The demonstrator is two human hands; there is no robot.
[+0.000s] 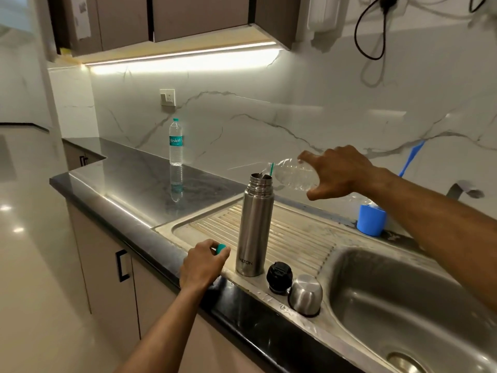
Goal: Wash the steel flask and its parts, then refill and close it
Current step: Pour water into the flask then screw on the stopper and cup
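The open steel flask [255, 227] is stood upright on the ribbed draining board [295, 232] beside the sink [403, 297]. A clear plastic bottle [294, 173] is gripped by the curled fingers of the right hand [338, 172] and tipped sideways, its neck at the flask's mouth. A teal bottle cap [222, 248] is pinched in the left hand [203, 263]. The black stopper [279, 275] and the steel cup [305, 294] are set just beside the flask's base. A second bottle [176, 142] is stood on the tabletop [129, 179].

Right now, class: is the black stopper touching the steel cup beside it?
Cannot tell. In the head view the black stopper and steel cup overlap at their edges, so neither gap nor contact shows plainly.
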